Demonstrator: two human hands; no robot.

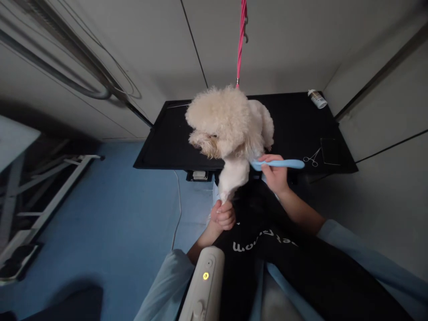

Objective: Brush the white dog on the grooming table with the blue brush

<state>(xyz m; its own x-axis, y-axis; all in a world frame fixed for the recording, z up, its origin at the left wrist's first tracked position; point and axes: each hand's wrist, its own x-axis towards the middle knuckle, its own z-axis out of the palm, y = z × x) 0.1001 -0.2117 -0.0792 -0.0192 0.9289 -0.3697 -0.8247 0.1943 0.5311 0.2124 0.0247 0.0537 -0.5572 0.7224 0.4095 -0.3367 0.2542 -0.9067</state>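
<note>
A curly cream-coloured dog [222,116] is on a black table [160,142], its head turned to the left. One of its legs [234,176] stretches over the near edge toward me. My left hand [224,216] is closed round the paw end of that leg. In my right hand [274,174] is a light blue brush [290,164], its handle pointing right. The brush head is beside the top of the stretched leg; its bristles are hidden.
A pink leash [240,49] hangs down behind the dog. Scissors [312,158], a dark flat item [330,151] and a white bottle [317,99] lie on the table's right side. A white device [203,285] stands at the bottom centre.
</note>
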